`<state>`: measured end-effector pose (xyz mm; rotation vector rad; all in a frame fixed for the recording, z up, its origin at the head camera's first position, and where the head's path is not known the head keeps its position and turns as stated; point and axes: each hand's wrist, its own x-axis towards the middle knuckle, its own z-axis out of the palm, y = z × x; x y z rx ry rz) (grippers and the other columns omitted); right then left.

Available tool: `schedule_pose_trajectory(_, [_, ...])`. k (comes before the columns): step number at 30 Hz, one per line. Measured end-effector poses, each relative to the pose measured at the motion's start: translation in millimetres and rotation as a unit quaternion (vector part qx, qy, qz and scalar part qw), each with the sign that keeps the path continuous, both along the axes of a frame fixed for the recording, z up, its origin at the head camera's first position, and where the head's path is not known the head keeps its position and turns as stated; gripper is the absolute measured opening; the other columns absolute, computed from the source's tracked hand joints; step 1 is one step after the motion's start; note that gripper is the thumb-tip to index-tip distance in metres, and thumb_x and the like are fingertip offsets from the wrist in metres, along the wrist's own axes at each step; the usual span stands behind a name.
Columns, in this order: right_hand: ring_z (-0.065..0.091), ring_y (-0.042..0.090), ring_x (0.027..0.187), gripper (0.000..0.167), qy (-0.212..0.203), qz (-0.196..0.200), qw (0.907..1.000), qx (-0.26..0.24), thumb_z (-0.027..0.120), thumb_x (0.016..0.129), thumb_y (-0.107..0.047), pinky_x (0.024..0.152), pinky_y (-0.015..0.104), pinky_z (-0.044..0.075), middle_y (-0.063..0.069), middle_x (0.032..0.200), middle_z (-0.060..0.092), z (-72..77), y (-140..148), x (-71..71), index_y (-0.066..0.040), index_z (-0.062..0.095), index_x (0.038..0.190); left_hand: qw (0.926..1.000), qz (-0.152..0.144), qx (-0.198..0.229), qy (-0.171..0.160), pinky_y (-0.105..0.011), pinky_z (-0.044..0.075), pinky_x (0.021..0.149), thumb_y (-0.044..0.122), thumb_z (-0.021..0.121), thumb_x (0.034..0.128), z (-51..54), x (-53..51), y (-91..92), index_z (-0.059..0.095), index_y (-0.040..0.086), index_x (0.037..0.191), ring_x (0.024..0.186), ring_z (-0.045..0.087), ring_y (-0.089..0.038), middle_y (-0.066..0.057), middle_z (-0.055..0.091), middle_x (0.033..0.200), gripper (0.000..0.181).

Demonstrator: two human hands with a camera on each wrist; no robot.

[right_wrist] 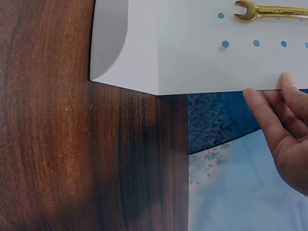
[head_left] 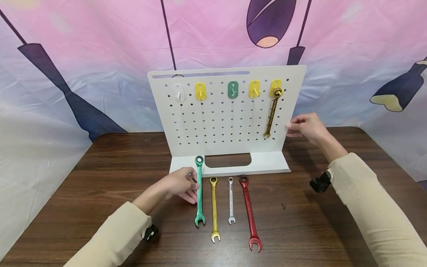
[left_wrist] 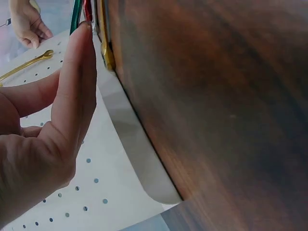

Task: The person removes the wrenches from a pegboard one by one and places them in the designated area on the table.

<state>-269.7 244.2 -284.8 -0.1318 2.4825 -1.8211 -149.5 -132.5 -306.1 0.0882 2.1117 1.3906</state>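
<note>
At the pegboard's left front, my left hand [head_left: 181, 184] pinches a green combination wrench [head_left: 199, 196] by its shank. Its ring end overlaps the board's white base, and its open jaw points toward me. In the left wrist view, the fingers [left_wrist: 79, 86] hide most of this wrench. My right hand [head_left: 308, 128] grips the right edge of the white pegboard [head_left: 223, 122], thumb on the front face. From the rightmost yellow hook [head_left: 275, 83] hangs a dark gold wrench [head_left: 271, 115]. On the table lie a yellow wrench [head_left: 214, 209], a small silver wrench [head_left: 231, 200] and a red wrench [head_left: 249, 211].
Along the board's upper part sit a white hook [head_left: 179, 92], a yellow hook [head_left: 200, 91], a green hook [head_left: 232, 90] and another yellow hook [head_left: 254, 89]. The board stands on a brown wooden table [head_left: 133, 163], before a printed cloth [head_left: 110, 44].
</note>
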Motion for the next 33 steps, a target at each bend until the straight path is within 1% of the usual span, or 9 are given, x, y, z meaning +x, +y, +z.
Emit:
schedule_pose_trajectory(7, [0.064,0.018,0.069,0.012,-0.002,0.000,0.9999,-0.011,0.056,0.089,0.001,0.075,0.037,0.057,0.007,0.077,0.060,0.1,0.8,-0.3,0.013,0.057,0.090,0.9999,-0.013,0.006,-0.009,-0.034,0.059,0.057,-0.009,0.046,0.0894,-5.7,8.5,-4.4,0.040,-0.008,0.093,0.057,0.062,-0.020,-0.018,0.059,0.068,0.007])
schedule_pose_trajectory(13, [0.064,0.018,0.068,0.011,-0.009,0.005,0.9997,-0.024,0.057,0.088,0.001,0.075,0.038,0.057,0.007,0.077,0.059,0.9,1.5,0.6,0.012,0.057,0.088,0.9995,-0.026,0.017,-0.009,-0.033,0.059,0.056,-0.010,0.047,0.0884,-10.5,14.5,-10.4,0.041,-0.009,0.093,0.057,0.062,-0.020,-0.017,0.060,0.067,0.008])
schedule_pose_trajectory(17, [0.064,0.018,0.069,0.011,-0.008,0.004,0.9997,-0.023,0.057,0.088,0.001,0.075,0.037,0.057,0.008,0.077,0.059,1.4,0.7,1.1,0.012,0.058,0.087,0.9989,-0.037,0.023,-0.015,-0.034,0.059,0.057,-0.008,0.048,0.0889,-12.3,19.1,-13.4,0.041,-0.009,0.092,0.059,0.063,-0.021,-0.017,0.060,0.068,0.007])
schedule_pose_trajectory(27, [0.063,0.018,0.069,0.012,-0.007,0.004,0.9996,-0.027,0.058,0.087,0.001,0.075,0.037,0.057,0.008,0.076,0.059,1.9,0.3,1.3,0.013,0.057,0.088,0.9978,-0.043,0.037,-0.034,-0.037,0.059,0.060,-0.010,0.048,0.0884,-17.3,24.4,-16.7,0.043,-0.006,0.088,0.060,0.064,-0.023,-0.017,0.059,0.069,0.006])
schedule_pose_trajectory(31, [0.064,0.018,0.069,0.013,-0.010,0.010,0.9995,-0.028,0.058,0.087,0.000,0.077,0.038,0.056,0.008,0.076,0.059,2.7,0.6,1.5,0.014,0.057,0.089,0.9979,-0.040,0.036,-0.036,-0.038,0.059,0.060,-0.010,0.049,0.0877,-20.3,25.7,-16.6,0.044,-0.005,0.086,0.060,0.064,-0.023,-0.016,0.059,0.068,0.007])
schedule_pose_trajectory(33, [0.064,0.018,0.069,0.011,-0.010,0.008,0.9995,-0.027,0.058,0.088,0.001,0.076,0.038,0.057,0.008,0.077,0.059,2.8,0.8,1.0,0.012,0.058,0.088,0.9982,-0.039,0.033,-0.033,-0.038,0.059,0.059,-0.010,0.050,0.0873,-21.5,26.1,-16.2,0.044,-0.005,0.085,0.060,0.064,-0.023,-0.016,0.059,0.068,0.008])
